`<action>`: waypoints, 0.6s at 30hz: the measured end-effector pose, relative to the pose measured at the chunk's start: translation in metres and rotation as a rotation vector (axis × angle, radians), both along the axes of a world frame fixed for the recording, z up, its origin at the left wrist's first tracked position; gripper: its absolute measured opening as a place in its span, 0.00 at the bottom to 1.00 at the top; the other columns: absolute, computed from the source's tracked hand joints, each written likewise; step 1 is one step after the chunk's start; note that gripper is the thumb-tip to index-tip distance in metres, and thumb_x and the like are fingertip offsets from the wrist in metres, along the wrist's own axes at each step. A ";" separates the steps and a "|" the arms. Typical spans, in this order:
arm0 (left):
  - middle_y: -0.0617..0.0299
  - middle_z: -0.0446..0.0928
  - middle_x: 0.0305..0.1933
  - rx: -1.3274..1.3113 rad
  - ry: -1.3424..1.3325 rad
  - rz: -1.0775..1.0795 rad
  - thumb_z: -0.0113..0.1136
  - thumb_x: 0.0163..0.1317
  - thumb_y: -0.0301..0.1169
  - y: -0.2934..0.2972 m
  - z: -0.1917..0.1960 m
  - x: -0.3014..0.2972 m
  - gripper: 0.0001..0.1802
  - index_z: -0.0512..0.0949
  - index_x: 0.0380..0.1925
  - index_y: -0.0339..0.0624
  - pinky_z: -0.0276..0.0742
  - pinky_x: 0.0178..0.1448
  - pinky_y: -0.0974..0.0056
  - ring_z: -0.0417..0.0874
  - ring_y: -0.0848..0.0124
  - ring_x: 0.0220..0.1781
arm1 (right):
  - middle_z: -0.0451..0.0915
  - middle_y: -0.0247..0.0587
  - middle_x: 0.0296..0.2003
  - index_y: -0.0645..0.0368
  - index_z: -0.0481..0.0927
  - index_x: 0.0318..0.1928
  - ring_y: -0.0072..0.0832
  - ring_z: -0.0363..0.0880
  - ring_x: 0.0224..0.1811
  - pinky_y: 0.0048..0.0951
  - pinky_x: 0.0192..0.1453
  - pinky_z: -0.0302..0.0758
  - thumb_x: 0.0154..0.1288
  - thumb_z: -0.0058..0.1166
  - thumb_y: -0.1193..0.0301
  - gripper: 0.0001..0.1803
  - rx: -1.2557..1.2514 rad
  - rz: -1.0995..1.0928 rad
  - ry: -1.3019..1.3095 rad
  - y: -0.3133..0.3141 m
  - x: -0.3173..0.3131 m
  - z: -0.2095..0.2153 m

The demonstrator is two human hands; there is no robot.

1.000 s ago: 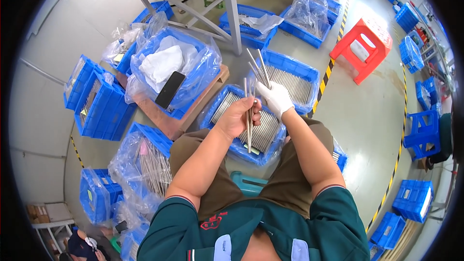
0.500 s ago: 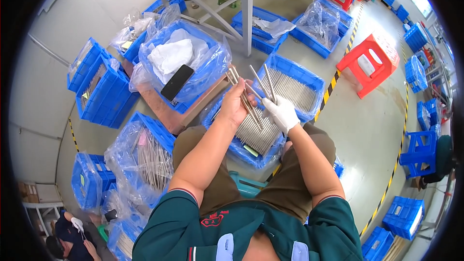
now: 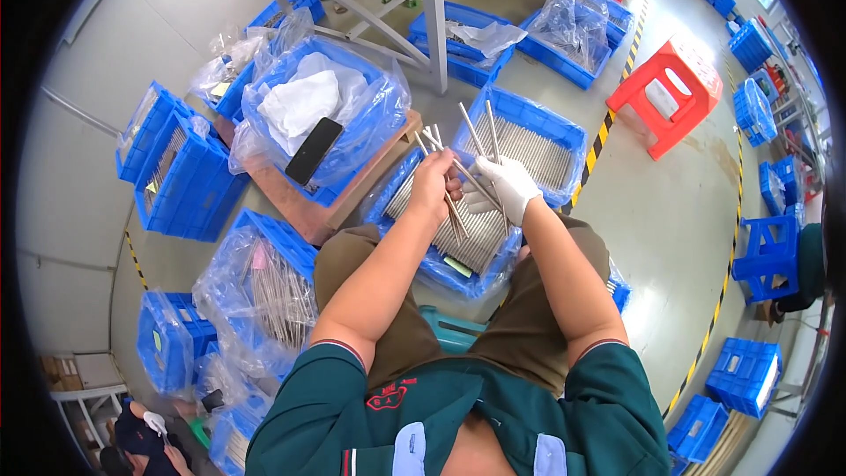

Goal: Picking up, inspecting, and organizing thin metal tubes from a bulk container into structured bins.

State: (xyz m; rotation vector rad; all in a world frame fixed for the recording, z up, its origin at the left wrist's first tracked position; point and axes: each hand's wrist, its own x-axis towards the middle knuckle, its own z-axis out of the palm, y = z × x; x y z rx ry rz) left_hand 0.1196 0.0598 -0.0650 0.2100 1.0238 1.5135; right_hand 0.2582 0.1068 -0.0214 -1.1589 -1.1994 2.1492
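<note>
My bare left hand (image 3: 435, 183) is closed around several thin metal rods (image 3: 456, 219), their ends sticking out above and below the fist. In a white glove, my right hand (image 3: 507, 187) grips a few metal rods (image 3: 477, 130) that point up and away from me. One rod slants across the gap between the two hands. Beneath them lies a blue crate (image 3: 426, 275) lined with clear plastic, with rows of rods (image 3: 480, 242) laid side by side and a small yellow-green label (image 3: 457, 266). Just beyond, a second blue crate (image 3: 575, 145) holds more rods in rows.
Left of my hands, a lined blue crate (image 3: 374, 88) with white cloth and a black phone (image 3: 314, 151) stands on a wooden pallet (image 3: 304, 216). A crate of loose rods (image 3: 280, 295) is by my left knee. A red stool (image 3: 671, 97) stands right, past striped floor tape (image 3: 599, 145).
The rods in my left hand have fanned apart, and one now slants toward my right hand. Both hands stay over the near crate. The whole view has shifted slightly.
</note>
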 end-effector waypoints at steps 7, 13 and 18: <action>0.69 0.58 0.18 -0.037 -0.106 -0.009 0.49 0.67 0.40 0.001 0.005 -0.008 0.13 0.73 0.32 0.42 0.55 0.18 0.71 0.58 0.78 0.16 | 0.72 0.33 0.20 0.61 0.75 0.33 0.19 0.68 0.18 0.22 0.21 0.66 0.62 0.52 0.64 0.11 0.210 0.020 -0.171 -0.012 0.008 -0.019; 0.67 0.65 0.22 0.104 -0.085 -0.100 0.51 0.65 0.44 -0.002 -0.001 -0.007 0.15 0.74 0.37 0.42 0.58 0.19 0.72 0.61 0.79 0.16 | 0.70 0.30 0.19 0.61 0.75 0.30 0.18 0.66 0.18 0.21 0.22 0.63 0.61 0.53 0.67 0.09 0.196 -0.062 -0.079 -0.012 0.007 -0.023; 0.67 0.66 0.21 0.206 -0.122 -0.117 0.51 0.65 0.43 -0.006 0.008 0.000 0.15 0.73 0.39 0.43 0.57 0.19 0.73 0.61 0.79 0.16 | 0.70 0.30 0.18 0.61 0.74 0.30 0.17 0.65 0.18 0.21 0.21 0.61 0.60 0.53 0.68 0.09 0.154 -0.093 0.034 -0.015 0.008 -0.020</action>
